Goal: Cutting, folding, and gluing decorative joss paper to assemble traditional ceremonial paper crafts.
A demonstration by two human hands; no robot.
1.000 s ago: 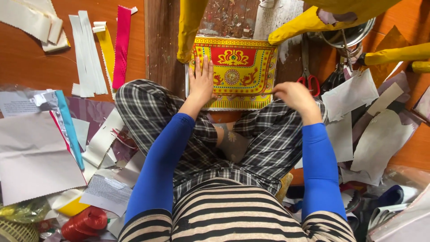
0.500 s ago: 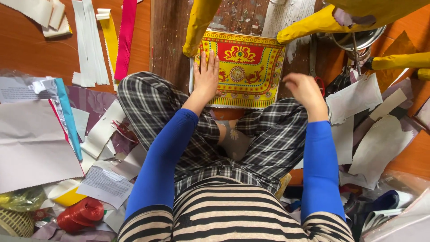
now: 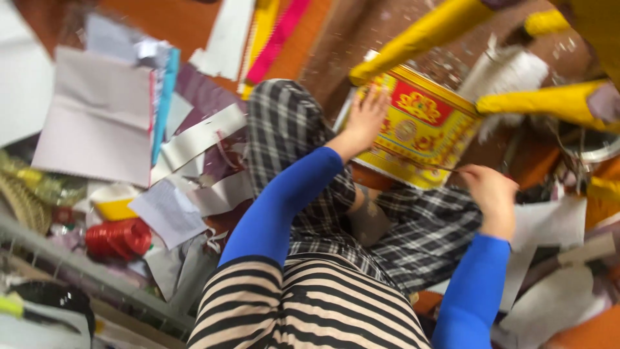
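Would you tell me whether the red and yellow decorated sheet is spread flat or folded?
Spread flat: the decorated sheet shows its whole pattern, left hand pressing it.

1. The red and yellow ornate printed paper sheet (image 3: 420, 126) looks smooth with a slight sheen.
2. The orange-brown wooden floor (image 3: 187, 22) appears polished.
3. The checked black and white trousers (image 3: 290, 129) are matt woven cloth.
4. The blue sleeves (image 3: 284, 200) look like smooth stretch fabric.
5. The white and grey paper scraps (image 3: 97, 123) are matt and creased.
6. The red thread spool (image 3: 119, 238) looks glossy.
7. The yellow rods (image 3: 420, 39) look wrapped in matt paper.
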